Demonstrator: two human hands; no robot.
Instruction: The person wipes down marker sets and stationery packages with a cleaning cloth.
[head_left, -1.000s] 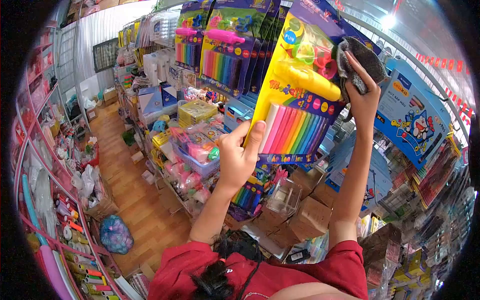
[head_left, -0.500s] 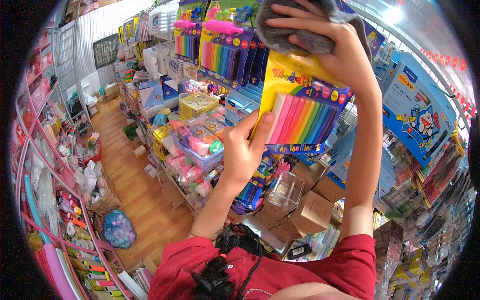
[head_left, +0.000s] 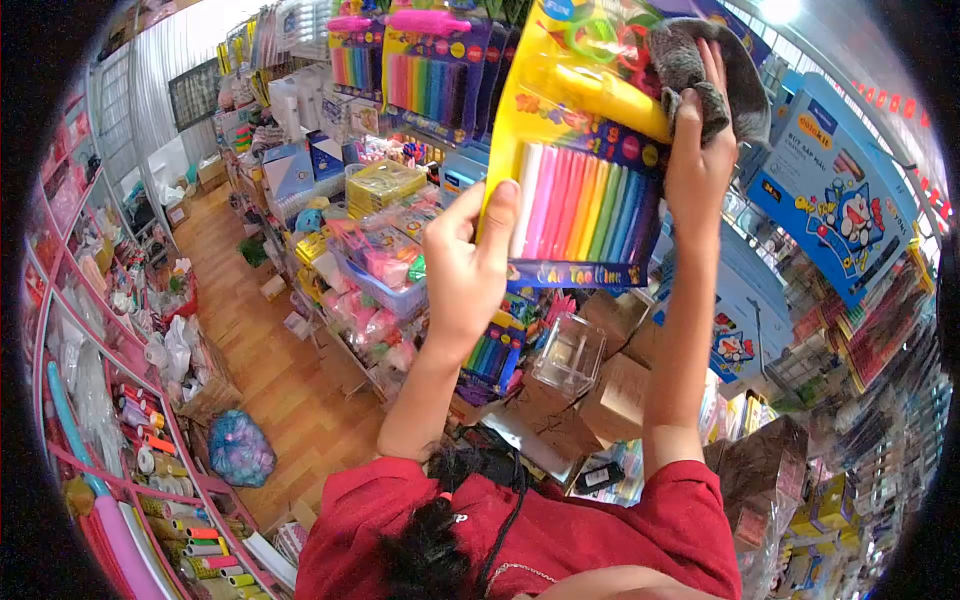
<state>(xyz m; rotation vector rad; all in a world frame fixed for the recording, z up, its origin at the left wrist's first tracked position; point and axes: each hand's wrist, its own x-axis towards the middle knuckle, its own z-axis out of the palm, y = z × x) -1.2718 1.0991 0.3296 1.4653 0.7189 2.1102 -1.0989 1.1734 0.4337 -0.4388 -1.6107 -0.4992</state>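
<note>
My left hand [head_left: 470, 255] grips the left edge of a modelling clay pack [head_left: 583, 205], thumb on the front. The pack has a yellow card, a row of coloured clay sticks, and a yellow tool with green and red shapes above. A dark grey cloth [head_left: 690, 75] is bunched in my right hand [head_left: 703, 140], which is at the pack's upper right edge. Whether the cloth touches the pack there is hard to tell. Similar clay packs [head_left: 425, 90] hang just behind and to the left.
Blue crayon boxes [head_left: 825, 185] hang at the right. Below the pack are cardboard boxes [head_left: 612, 400] and a clear plastic container [head_left: 570, 355]. A blue basket [head_left: 385, 290] of wrapped goods stands left of centre. Pink-framed shelves [head_left: 130, 470] line the far left, beside a wooden floor [head_left: 290, 400].
My right hand and the cloth have moved from across the pack's top to its upper right edge, uncovering the tool and shapes. My left hand and the pack have shifted slightly left.
</note>
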